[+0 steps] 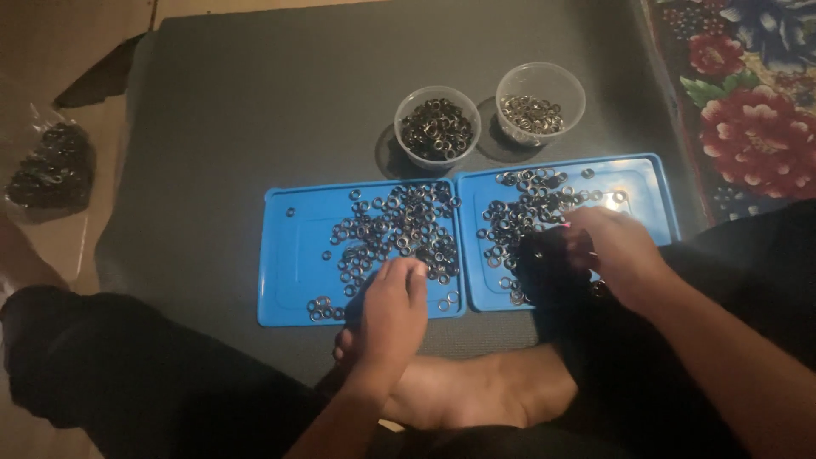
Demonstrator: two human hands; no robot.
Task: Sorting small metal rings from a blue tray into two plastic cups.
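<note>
From above, the person sat cross-legged on a dark mat (255, 127), the left hand (393, 310) resting fingers-down and close together on the left blue tray (293, 297) among scattered small metal rings (399, 225), though I could not tell whether it held any. The right hand (616, 251) hovered over the right blue tray (650, 183), fingers curled narrowly over its rings (523, 212); two clear plastic cups (438, 127) of rings stood just behind the trays
</note>
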